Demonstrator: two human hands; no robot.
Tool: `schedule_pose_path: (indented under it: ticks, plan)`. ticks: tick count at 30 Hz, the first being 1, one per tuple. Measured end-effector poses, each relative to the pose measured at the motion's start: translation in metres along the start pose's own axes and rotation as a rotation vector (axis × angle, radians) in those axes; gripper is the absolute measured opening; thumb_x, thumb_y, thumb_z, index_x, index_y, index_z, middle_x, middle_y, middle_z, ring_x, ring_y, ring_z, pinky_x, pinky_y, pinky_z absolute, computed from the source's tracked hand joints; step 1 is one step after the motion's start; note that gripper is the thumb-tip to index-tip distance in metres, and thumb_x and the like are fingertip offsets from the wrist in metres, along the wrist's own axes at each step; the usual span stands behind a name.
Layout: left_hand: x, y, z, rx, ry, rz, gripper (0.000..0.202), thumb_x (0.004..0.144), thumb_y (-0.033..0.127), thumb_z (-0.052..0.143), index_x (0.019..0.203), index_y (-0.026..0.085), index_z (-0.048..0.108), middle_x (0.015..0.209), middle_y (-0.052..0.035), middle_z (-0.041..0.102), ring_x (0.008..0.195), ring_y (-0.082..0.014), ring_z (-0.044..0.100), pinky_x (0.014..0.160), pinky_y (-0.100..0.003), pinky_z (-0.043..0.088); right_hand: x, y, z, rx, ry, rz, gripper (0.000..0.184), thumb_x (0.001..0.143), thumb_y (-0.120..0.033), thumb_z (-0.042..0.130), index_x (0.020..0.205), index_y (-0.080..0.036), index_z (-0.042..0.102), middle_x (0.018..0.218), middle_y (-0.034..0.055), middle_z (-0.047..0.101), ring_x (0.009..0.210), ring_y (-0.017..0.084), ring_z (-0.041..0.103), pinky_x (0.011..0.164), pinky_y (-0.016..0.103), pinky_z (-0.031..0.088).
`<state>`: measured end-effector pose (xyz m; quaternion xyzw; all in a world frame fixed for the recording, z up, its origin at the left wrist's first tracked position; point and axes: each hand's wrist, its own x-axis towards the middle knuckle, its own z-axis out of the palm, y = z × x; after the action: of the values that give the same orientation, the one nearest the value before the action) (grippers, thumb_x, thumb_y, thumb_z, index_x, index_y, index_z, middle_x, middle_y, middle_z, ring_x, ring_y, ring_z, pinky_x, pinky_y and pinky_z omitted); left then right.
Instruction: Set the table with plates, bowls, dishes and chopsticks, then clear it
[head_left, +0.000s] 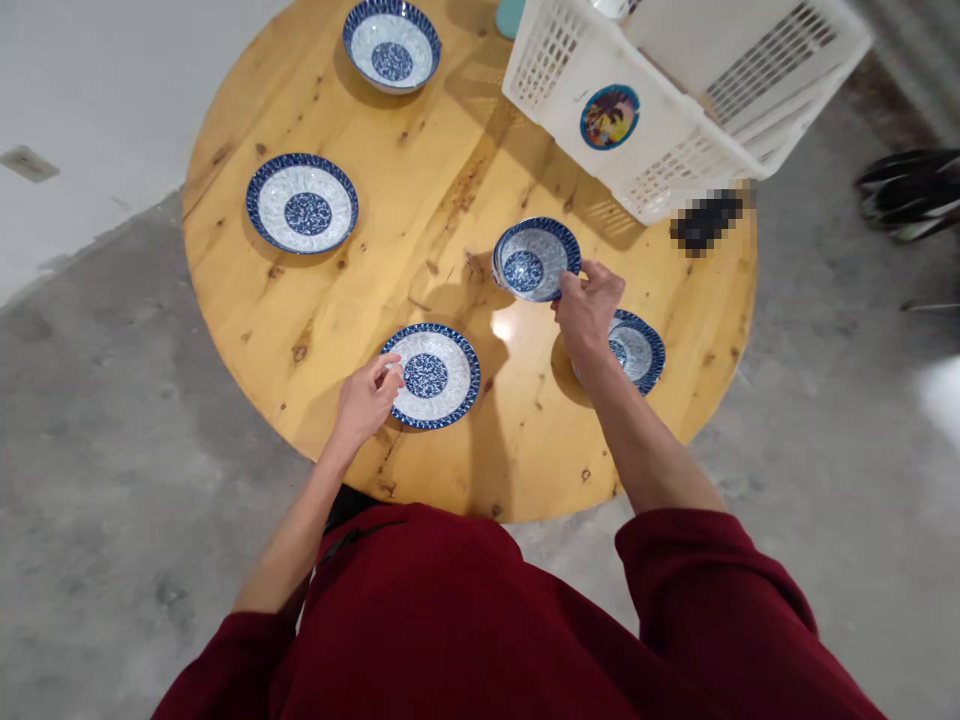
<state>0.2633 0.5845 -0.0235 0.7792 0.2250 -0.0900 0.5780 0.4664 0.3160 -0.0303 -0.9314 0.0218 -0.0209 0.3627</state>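
Note:
A small blue-and-white bowl (536,255) is gripped at its right rim by my right hand (592,305), tilted a little and raised over the table. Its left edge looks doubled; I cannot tell whether a second bowl is nested there. Under my right forearm, another blue-and-white bowl (637,350) sits on the table, partly covered by the arm. My left hand (369,398) is at the left rim of a blue-and-white plate (439,378), fingers loosely bent with a gap between thumb and forefinger. Whether it touches the rim is unclear.
The round wooden table (420,240) also carries a second plate (304,205) at left and a larger bowl (391,45) at the back. A white plastic basket (570,90) stands at back right. A blurred-out black object (705,220) lies by the right edge.

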Motion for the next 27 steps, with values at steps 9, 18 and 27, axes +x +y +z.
schedule_pose_path:
  ticks: [9,18,27]
  plan:
    - [0.032,0.006,-0.001,0.092,-0.183,0.25,0.05,0.096,0.047,0.049,0.131,0.018,0.069,0.102,-0.0057,0.077,0.081,-0.0171,0.068,0.073,-0.025,0.05,-0.146,-0.038,0.031,0.352,-0.2,0.191,0.036,0.084,-0.042,0.052,0.105,-0.017,0.068,0.059,-0.0038,0.051,0.049,0.01,0.046,0.049,0.022,0.044]
    - [0.043,-0.001,-0.01,0.428,-0.221,0.266,0.04,0.095,0.037,0.051,0.121,0.02,0.075,0.094,-0.0053,0.076,0.088,-0.0208,0.067,0.082,-0.03,0.046,-0.179,-0.039,0.056,0.283,-0.209,0.305,0.045,0.084,-0.046,0.05,0.114,-0.015,0.064,0.06,-0.0037,0.049,0.05,0.013,0.048,0.048,0.025,0.046]
    - [0.044,-0.007,-0.005,0.509,-0.274,0.307,0.034,0.097,0.032,0.049,0.118,0.021,0.074,0.11,-0.0076,0.075,0.103,-0.0236,0.067,0.09,-0.033,0.046,-0.192,-0.031,0.064,0.211,-0.198,0.36,0.052,0.083,-0.045,0.05,0.125,-0.014,0.055,0.063,-0.0033,0.053,0.052,0.016,0.054,0.047,0.026,0.046]
